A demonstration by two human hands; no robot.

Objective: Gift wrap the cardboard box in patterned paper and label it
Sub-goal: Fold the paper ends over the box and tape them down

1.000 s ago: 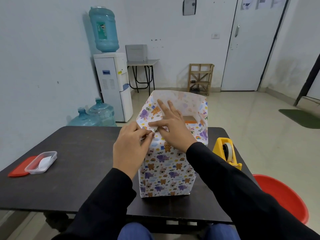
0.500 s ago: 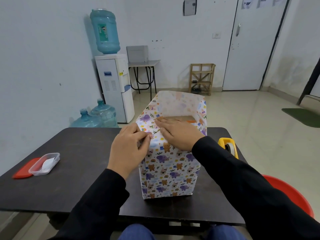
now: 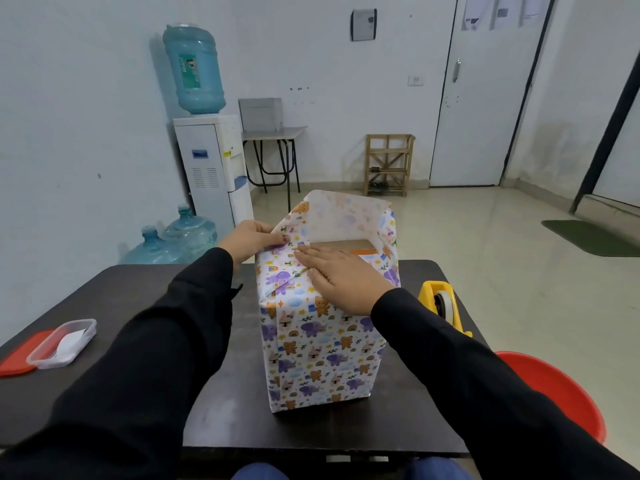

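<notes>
From my head camera, the cardboard box stands upright in the middle of the dark table, its sides already covered in patterned paper and a strip of bare top showing beyond my fingers. A second ago my right hand was pushing the near flap over; now it lies flat on the box top, fingers straight and together, pressing that flap down. My left hand has moved from the near corner to the left flap, pinching its edge at the crease. The far flap stands upright, and the right one looks unfolded too. So I judge one fold of the top is done, with the side flaps next. The tape dispenser waits just right of the box.
</notes>
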